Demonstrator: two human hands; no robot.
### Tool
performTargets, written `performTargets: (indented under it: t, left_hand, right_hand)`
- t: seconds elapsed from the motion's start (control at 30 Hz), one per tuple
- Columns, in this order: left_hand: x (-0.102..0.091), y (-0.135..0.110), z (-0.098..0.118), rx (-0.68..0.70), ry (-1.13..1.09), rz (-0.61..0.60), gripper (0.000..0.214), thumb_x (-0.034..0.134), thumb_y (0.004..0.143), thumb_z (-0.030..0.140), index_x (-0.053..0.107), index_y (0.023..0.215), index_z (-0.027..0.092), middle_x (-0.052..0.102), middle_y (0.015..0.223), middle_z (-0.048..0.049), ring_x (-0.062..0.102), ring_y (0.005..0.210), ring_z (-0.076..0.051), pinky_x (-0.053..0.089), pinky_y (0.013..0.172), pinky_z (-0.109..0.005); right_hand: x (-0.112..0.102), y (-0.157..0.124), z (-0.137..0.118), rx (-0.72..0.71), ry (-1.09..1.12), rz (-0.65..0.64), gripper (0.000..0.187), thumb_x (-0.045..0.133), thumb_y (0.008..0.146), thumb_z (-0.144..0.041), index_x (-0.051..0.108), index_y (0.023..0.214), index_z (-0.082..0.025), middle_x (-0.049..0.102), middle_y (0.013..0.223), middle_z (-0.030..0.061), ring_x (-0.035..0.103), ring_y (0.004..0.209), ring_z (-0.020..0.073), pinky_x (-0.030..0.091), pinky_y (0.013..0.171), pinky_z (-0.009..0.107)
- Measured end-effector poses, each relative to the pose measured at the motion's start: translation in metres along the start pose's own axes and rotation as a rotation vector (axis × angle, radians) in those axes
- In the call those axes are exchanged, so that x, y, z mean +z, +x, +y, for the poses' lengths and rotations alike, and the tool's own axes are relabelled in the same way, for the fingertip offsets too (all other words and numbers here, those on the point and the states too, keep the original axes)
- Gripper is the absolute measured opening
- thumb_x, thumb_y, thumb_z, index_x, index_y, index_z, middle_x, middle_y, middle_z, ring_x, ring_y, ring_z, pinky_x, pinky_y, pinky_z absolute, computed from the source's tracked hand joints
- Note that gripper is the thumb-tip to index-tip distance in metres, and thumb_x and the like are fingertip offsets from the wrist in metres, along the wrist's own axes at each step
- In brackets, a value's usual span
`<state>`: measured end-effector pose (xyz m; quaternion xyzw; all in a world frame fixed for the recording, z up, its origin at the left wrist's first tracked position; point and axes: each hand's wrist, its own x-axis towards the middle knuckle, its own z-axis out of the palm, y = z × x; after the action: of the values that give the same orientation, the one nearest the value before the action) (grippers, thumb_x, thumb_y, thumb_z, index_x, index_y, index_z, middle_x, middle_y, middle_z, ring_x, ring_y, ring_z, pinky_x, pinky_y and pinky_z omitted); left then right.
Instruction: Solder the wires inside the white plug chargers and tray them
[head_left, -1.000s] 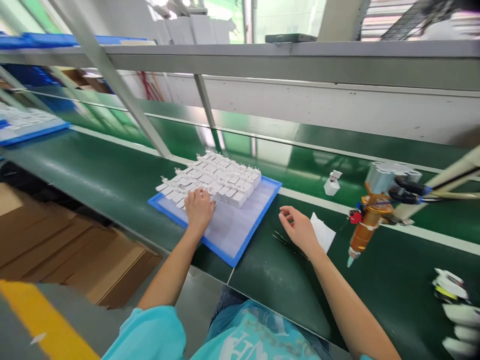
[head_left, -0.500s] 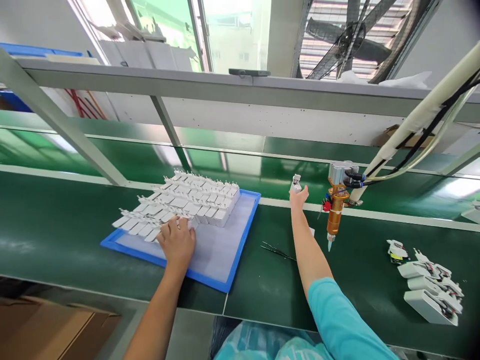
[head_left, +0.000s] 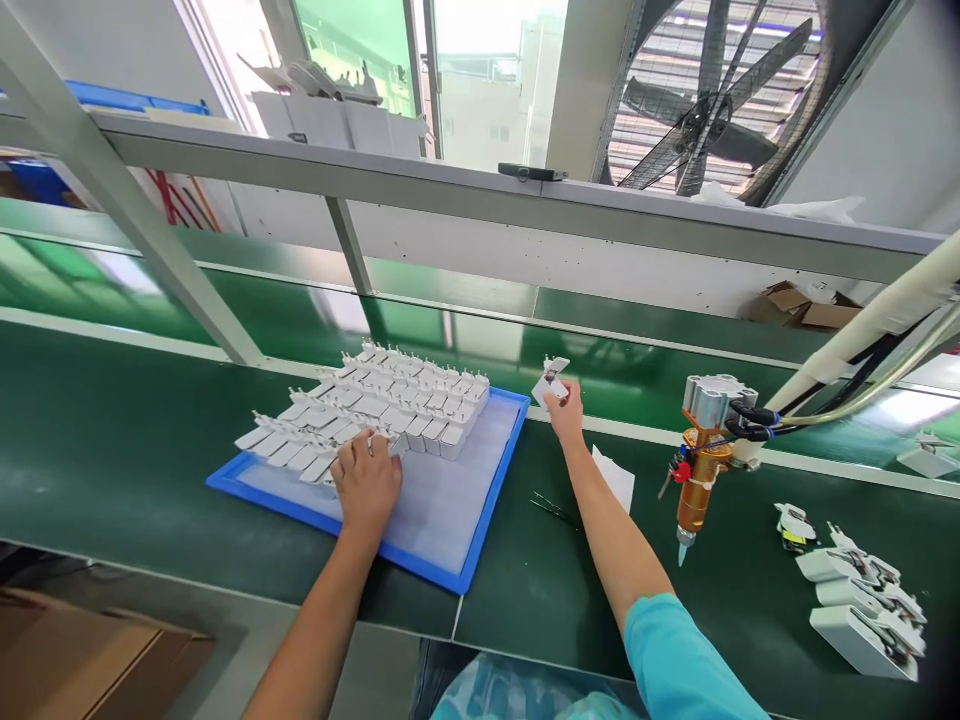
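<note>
Rows of white plastic cases (head_left: 390, 400), with small prong-like parts along their ends, fill the back and left of a blue-rimmed tray (head_left: 491, 490). At the near end of the front row, my left hand (head_left: 367, 478) has its fingers bent over a case, which it mostly hides. My right hand (head_left: 565, 408) is raised past the tray's far right corner. Between its thumb and fingers is another white plastic case (head_left: 551, 382), tilted, with a raised flap-like piece and a dark part inside.
Black tweezers (head_left: 553, 507) and a white sheet (head_left: 615, 478) lie by my right forearm. An orange dispensing nozzle (head_left: 697, 480) hangs from an arm on the right. Beyond it, several opened white cases (head_left: 862, 600) rest on the green bench. A belt runs behind.
My right hand has moved left toward the tray with its case, which is now turned and tilted. My left hand stays at the front row. The view has shifted slightly.
</note>
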<state>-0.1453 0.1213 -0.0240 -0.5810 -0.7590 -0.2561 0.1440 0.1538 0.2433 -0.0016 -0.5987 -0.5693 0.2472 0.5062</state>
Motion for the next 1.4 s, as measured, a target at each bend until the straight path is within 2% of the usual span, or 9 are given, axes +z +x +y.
performTargets:
  t: [0.2, 0.37, 0.47, 0.67, 0.87, 1.07, 1.23, 1.33, 1.4]
  left_hand:
    - [-0.034, -0.017, 0.030, 0.048, -0.550, 0.090, 0.030, 0.052, 0.088, 0.042, 0.061, 0.097, 0.015, 0.063, 0.112, -0.0178, 0.053, 0.115, -0.034, 0.041, 0.100, -0.052]
    - [-0.058, -0.060, 0.089, 0.108, -1.424, -0.432, 0.063, 0.051, 0.089, 0.058, 0.042, 0.140, 0.022, 0.046, 0.144, -0.0161, 0.059, 0.113, -0.028, 0.056, 0.085, -0.041]
    - [-0.057, -0.068, 0.111, -0.022, -1.683, -0.487, 0.070, 0.047, 0.088, 0.066, 0.044, 0.140, 0.021, 0.048, 0.143, -0.0157, 0.057, 0.117, -0.030, 0.055, 0.088, -0.041]
    - [-0.052, -0.063, 0.124, -0.145, -1.602, -0.478, 0.059, 0.052, 0.089, 0.061, 0.058, 0.130, 0.020, 0.061, 0.129, -0.0123, 0.058, 0.118, -0.027, 0.049, 0.099, -0.039]
    - [-0.053, -0.066, 0.136, -0.274, -1.705, -0.461, 0.060, 0.058, 0.085, 0.060, 0.060, 0.128, 0.018, 0.066, 0.122, -0.0118, 0.062, 0.112, -0.028, 0.054, 0.090, -0.039]
    - [-0.048, -0.084, 0.151, -0.040, -1.582, -0.444, 0.060, 0.046, 0.090, 0.063, 0.059, 0.130, 0.020, 0.060, 0.132, -0.0118, 0.048, 0.131, -0.030, 0.043, 0.107, -0.041]
    - [-0.045, -0.088, 0.173, -0.042, -1.635, -0.461, 0.076, 0.067, 0.078, 0.061, 0.047, 0.139, 0.021, 0.055, 0.139, -0.0124, 0.051, 0.129, -0.031, 0.045, 0.105, -0.039]
    - [-0.048, -0.083, 0.179, -0.180, -1.657, -0.472, 0.067, 0.063, 0.080, 0.062, 0.056, 0.130, 0.018, 0.063, 0.127, -0.0135, 0.059, 0.118, -0.031, 0.050, 0.098, -0.039]
    - [-0.051, -0.081, 0.178, -0.235, -1.702, -0.550, 0.067, 0.060, 0.081, 0.064, 0.059, 0.126, 0.015, 0.069, 0.117, -0.0149, 0.065, 0.108, -0.032, 0.054, 0.090, -0.041]
  right_hand:
    - [-0.013, -0.063, -0.057, -0.327, 0.121, -0.238, 0.040, 0.062, 0.070, -0.033, 0.043, 0.103, -0.023, 0.066, 0.110, 0.0072, 0.064, 0.086, 0.0187, 0.052, 0.076, 0.032]
    - [-0.025, -0.100, -0.073, -0.630, -0.002, -0.374, 0.039, 0.059, 0.076, -0.030, 0.040, 0.109, -0.024, 0.062, 0.117, 0.0116, 0.063, 0.105, 0.0236, 0.054, 0.085, 0.039]
    - [-0.037, -0.110, -0.077, -0.750, -0.130, -0.453, 0.050, 0.056, 0.080, -0.023, 0.037, 0.127, -0.023, 0.054, 0.127, 0.0144, 0.053, 0.122, 0.0270, 0.052, 0.095, 0.045]
    - [-0.076, -0.113, -0.085, -0.798, -0.316, -0.657, 0.073, 0.051, 0.089, -0.018, 0.014, 0.152, -0.024, 0.043, 0.140, 0.0159, 0.042, 0.131, 0.0295, 0.046, 0.105, 0.052]
    - [-0.104, -0.112, -0.086, -0.662, -0.243, -0.662, 0.069, 0.066, 0.085, -0.033, 0.033, 0.145, -0.032, 0.055, 0.132, 0.0092, 0.053, 0.120, 0.0272, 0.055, 0.092, 0.046]
    - [-0.102, -0.117, -0.087, -0.653, -0.317, -0.519, 0.062, 0.069, 0.082, -0.041, 0.042, 0.136, -0.026, 0.061, 0.124, 0.0116, 0.059, 0.112, 0.0303, 0.058, 0.081, 0.046]
    - [-0.106, -0.120, -0.087, -0.667, -0.400, -0.512, 0.068, 0.061, 0.087, -0.036, 0.032, 0.146, -0.023, 0.059, 0.128, 0.0151, 0.058, 0.113, 0.0332, 0.058, 0.082, 0.050]
    - [-0.138, -0.121, -0.097, -0.687, -0.390, -0.610, 0.071, 0.059, 0.089, -0.036, 0.025, 0.150, -0.027, 0.052, 0.140, 0.0112, 0.057, 0.120, 0.0296, 0.058, 0.089, 0.045]
    - [-0.171, -0.122, -0.107, -0.673, -0.354, -0.549, 0.057, 0.057, 0.091, -0.037, 0.038, 0.144, -0.029, 0.058, 0.134, 0.0076, 0.060, 0.118, 0.0249, 0.057, 0.092, 0.039]
